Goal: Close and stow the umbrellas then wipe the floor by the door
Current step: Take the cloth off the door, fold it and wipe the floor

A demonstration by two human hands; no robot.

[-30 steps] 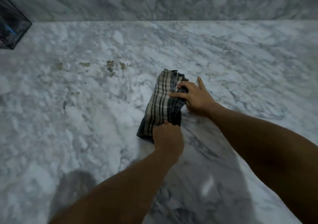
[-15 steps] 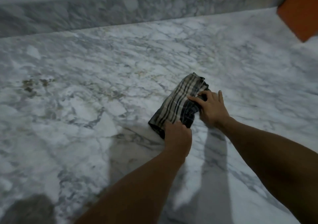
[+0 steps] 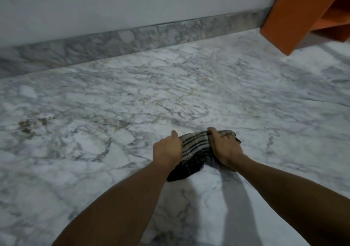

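A folded plaid cloth (image 3: 197, 147), beige with dark stripes, lies flat on the white and grey marble floor (image 3: 113, 98). My left hand (image 3: 167, 150) presses down on its left end with the fingers curled over the far edge. My right hand (image 3: 225, 150) presses on its right end in the same way. A corner of the cloth sticks out past my right fingers. A patch of brownish dirt specks (image 3: 30, 124) marks the floor to the far left. No umbrella is in view.
A marble skirting (image 3: 132, 39) runs along the base of a pale wall at the back. An orange wooden piece of furniture (image 3: 303, 13) stands at the upper right corner. My shadow falls on the floor between my forearms.
The cloth has slid to the right across the floor and turned from lengthwise to crosswise under my hands. The view has swung right; the dirt patch now lies far left and the orange furniture shows more.
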